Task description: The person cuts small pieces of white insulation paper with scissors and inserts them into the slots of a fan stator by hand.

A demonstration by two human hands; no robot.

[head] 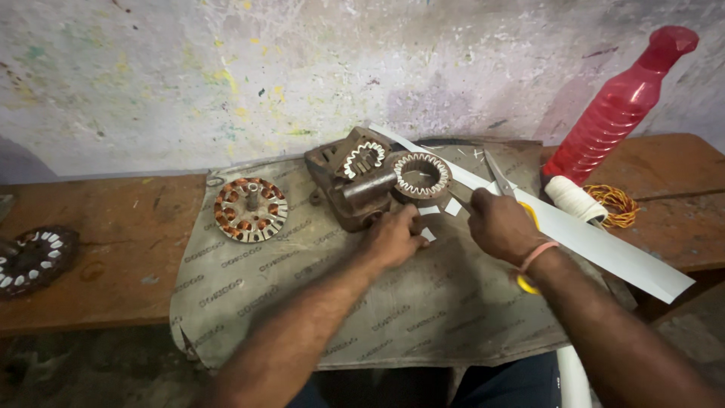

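My right hand [502,225] grips yellow-handled scissors [500,177], blades pointing up across a long white paper strip [604,242] that runs diagonally over the bench. My left hand [393,236] rests on the mat beside small white paper pieces [451,207], fingers curled near the rusty metal block [349,189]. A ring-shaped stator [421,175] with white slot liners sits on a bar of that block. Whether the left fingers pinch a paper piece I cannot tell.
A wound copper stator [250,208] lies on the grey printed mat [249,295]. Another stator [34,259] sits at far left on the wooden bench [113,249]. A red plastic bottle [619,106], white thread spool [572,198] and copper wire coil [615,204] stand right.
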